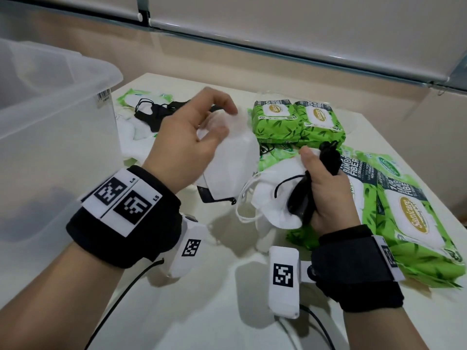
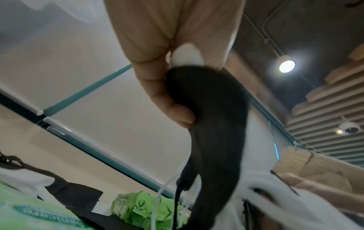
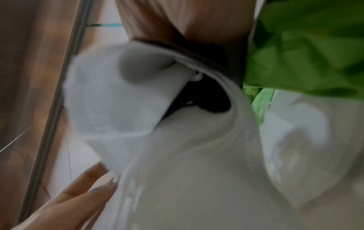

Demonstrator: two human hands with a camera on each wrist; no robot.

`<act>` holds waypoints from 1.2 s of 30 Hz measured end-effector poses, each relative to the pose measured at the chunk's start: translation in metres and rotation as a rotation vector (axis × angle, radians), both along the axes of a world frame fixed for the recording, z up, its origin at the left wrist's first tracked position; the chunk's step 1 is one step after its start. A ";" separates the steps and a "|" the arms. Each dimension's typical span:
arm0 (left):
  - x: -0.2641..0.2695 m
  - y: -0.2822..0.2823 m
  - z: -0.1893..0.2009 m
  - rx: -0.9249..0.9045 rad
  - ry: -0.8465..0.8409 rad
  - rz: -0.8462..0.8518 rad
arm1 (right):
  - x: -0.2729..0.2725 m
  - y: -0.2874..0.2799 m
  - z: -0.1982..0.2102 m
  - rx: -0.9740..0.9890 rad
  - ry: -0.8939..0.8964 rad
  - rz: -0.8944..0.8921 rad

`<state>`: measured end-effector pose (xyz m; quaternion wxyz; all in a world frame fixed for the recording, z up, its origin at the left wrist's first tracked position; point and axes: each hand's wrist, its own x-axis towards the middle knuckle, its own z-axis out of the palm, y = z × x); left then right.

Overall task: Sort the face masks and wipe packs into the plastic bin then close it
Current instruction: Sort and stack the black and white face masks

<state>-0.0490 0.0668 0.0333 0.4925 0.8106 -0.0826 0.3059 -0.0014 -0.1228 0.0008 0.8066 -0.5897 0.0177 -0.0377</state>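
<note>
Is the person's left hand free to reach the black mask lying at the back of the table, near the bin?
Probably not right away. The left hand is touching a white mask, its fingers spread over it. The black mask lies just beyond with nothing between, so letting go should open the way.

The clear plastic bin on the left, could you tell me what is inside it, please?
Through the frosted wall of the plastic bin, only a vague dark shape shows near the bottom. I cannot tell what it is; the wall blurs the inside, and the rest lies out of frame.
</note>
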 end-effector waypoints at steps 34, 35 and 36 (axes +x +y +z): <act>-0.003 -0.007 -0.002 -0.289 0.379 -0.120 | -0.013 0.013 0.009 0.251 0.025 0.299; -0.002 -0.007 -0.002 -0.326 0.371 -0.118 | -0.013 0.013 0.008 0.238 0.048 0.301; -0.001 -0.006 -0.002 -0.361 0.362 -0.114 | -0.012 0.012 0.007 0.225 0.075 0.301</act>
